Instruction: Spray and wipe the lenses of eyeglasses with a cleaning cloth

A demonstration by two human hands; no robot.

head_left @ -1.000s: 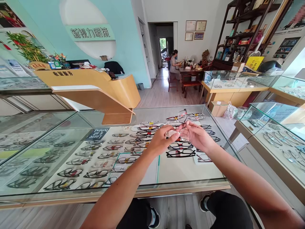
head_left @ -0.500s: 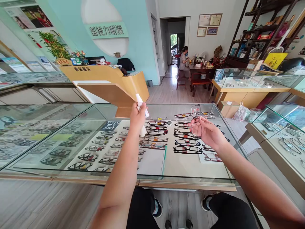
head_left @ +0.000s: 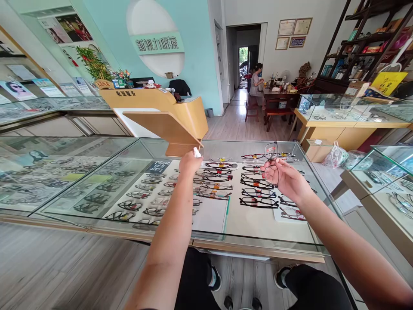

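My left hand (head_left: 189, 165) is closed around a small white bottle (head_left: 196, 152), whose tip shows above my fingers, over the glass display counter (head_left: 245, 234). My right hand (head_left: 287, 178) pinches a pair of black-framed glasses (head_left: 272, 165), held upright above the counter's right half. The two hands are apart, about a forearm's width from each other. Rows of spectacle frames (head_left: 219, 183) lie under the glass below both hands.
A wooden reception desk (head_left: 161, 114) stands behind the counter. More glass cases run along the left (head_left: 48, 110) and right (head_left: 351, 112). A person (head_left: 257, 82) sits at a dark table in the back. A box and plastic bags (head_left: 325, 153) lie on the floor at right.
My left hand drew away from the glasses to the left with the white bottle, raised it, then lowered it toward the glass. My right hand kept the glasses in place.
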